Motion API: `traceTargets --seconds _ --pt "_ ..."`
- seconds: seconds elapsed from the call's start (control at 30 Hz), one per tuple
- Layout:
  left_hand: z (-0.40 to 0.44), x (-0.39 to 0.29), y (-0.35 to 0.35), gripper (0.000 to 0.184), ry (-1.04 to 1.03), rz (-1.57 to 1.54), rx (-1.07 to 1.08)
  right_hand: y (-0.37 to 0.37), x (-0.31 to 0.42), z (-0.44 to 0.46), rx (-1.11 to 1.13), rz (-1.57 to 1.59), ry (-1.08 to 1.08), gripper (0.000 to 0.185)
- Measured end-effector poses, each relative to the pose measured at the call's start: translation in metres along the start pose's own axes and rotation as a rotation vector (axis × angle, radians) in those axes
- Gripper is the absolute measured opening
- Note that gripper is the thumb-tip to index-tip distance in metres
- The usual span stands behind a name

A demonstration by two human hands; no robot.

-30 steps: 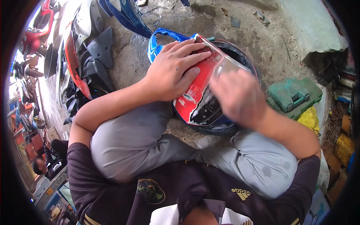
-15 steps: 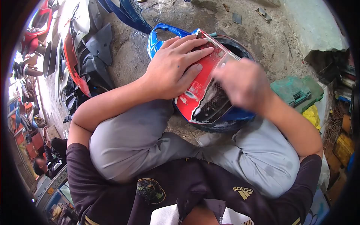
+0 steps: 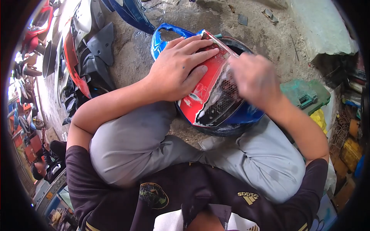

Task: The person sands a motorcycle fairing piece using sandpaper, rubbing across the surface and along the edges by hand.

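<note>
A blue, red and black panel (image 3: pixel 211 86) with a worn, patchy surface lies over a dark round tub (image 3: pixel 216 131) in front of my crossed legs. My left hand (image 3: pixel 179 69) rests flat on the red part, fingers spread, palm down. Over the panel's right side is my right hand (image 3: pixel 254 79), blurred by motion. Its fingers are curled together near the panel's upper right edge, and whatever they hold, if anything, is hidden. The blue end of the panel (image 3: pixel 165 32) sticks out beyond my left fingers.
Several dark, grey and red panels (image 3: pixel 73 57) lie at the left. A blue panel (image 3: pixel 131 15) is at the top. On the right are a green case (image 3: pixel 302 96), a yellow bag (image 3: pixel 319 118) and a concrete block (image 3: pixel 323 27). Another person (image 3: pixel 48 165) sits at the lower left.
My right hand has shifted slightly right and up along the panel, uncovering more of its black mesh part. My left hand stays flat in nearly the same place.
</note>
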State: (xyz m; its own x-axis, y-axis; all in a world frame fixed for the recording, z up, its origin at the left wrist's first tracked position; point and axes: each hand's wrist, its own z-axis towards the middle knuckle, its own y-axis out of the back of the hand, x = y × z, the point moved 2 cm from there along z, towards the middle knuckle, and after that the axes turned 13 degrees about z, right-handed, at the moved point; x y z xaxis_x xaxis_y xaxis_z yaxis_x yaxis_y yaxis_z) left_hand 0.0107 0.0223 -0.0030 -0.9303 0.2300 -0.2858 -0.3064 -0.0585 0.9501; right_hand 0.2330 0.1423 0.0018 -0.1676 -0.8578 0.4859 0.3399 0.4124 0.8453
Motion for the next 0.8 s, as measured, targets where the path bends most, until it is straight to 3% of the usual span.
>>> traceTargets --seconds 0.07,0.13,0.2,0.27,0.33,0.4,0.47,0.53,0.63,0.73,0.8 --pt "-0.001 -0.001 0.001 0.056 -0.002 -0.001 0.004 0.004 0.042 -0.009 0.050 0.068 0.284 0.022" --pt "-0.002 -0.002 0.001 0.056 -0.003 -0.005 0.000 0.006 0.054 -0.011 0.116 0.190 0.376 0.021" --pt "-0.003 0.000 -0.001 0.056 -0.001 -0.012 0.002 0.002 0.021 -0.004 0.038 0.194 0.251 0.018" --pt "-0.003 -0.001 -0.001 0.056 0.004 -0.015 0.000 0.002 -0.011 0.003 -0.065 0.124 -0.076 0.014" --pt "0.000 -0.001 -0.001 0.056 -0.001 -0.011 0.009 0.003 -0.002 0.003 0.010 -0.070 -0.002 0.016" --pt "-0.001 -0.001 0.000 0.056 0.002 -0.002 0.005 0.005 0.046 -0.005 0.105 -0.114 0.225 0.019" --pt "-0.002 -0.001 -0.001 0.056 0.001 0.001 0.003 0.004 0.072 -0.016 0.142 0.165 0.393 0.022" --pt "-0.003 0.000 -0.002 0.056 -0.001 -0.007 -0.001 0.002 0.057 -0.012 0.099 0.195 0.395 0.022" --pt "-0.003 0.000 -0.002 0.055 -0.002 -0.015 0.000 0.003 0.002 0.002 -0.078 0.179 0.096 0.022" --pt "-0.001 -0.001 0.000 0.055 -0.001 -0.025 0.005 0.001 0.034 -0.010 -0.010 0.020 0.163 0.025" --pt "-0.002 -0.001 -0.001 0.055 -0.003 -0.018 -0.003 0.003 0.060 -0.018 0.121 0.158 0.337 0.027"
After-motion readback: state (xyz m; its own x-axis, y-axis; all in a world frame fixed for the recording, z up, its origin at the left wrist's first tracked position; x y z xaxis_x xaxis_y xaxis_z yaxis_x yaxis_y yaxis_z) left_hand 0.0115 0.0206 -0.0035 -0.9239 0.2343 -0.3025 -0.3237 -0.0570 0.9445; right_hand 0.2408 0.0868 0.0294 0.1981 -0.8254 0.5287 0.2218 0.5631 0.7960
